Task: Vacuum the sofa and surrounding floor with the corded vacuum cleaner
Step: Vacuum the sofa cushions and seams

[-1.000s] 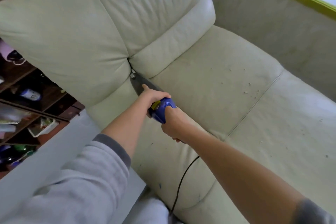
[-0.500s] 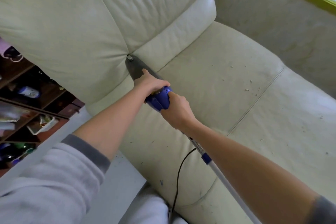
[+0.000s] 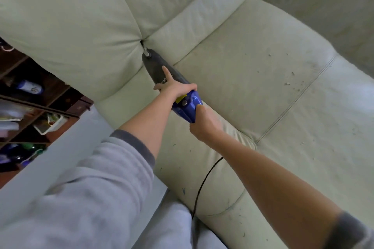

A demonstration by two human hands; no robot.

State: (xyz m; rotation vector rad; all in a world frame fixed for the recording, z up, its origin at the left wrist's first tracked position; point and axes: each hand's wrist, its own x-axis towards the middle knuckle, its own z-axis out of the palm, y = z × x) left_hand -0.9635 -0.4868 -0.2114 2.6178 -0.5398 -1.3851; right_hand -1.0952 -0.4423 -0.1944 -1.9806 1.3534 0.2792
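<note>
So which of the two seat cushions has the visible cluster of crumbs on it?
The seat cushion just right of the vacuum, bearing crumbs near its right-hand seam. The other cushion, under the forearms, shows only dark specks.

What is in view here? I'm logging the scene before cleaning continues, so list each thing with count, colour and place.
sofa: one, pale cream, fills the frame.
vacuum cleaner: one, dark grey nose, blue body, tip at the seam between the back cushions.
cord: one, black, trails down the seat front.
crumbs: many, pale, scattered on the seat at right.
shelves: one unit, dark wood, left edge, cluttered.
left hand: holds the vacuum's body, forefinger extended.
right hand: grips the rear.
</note>
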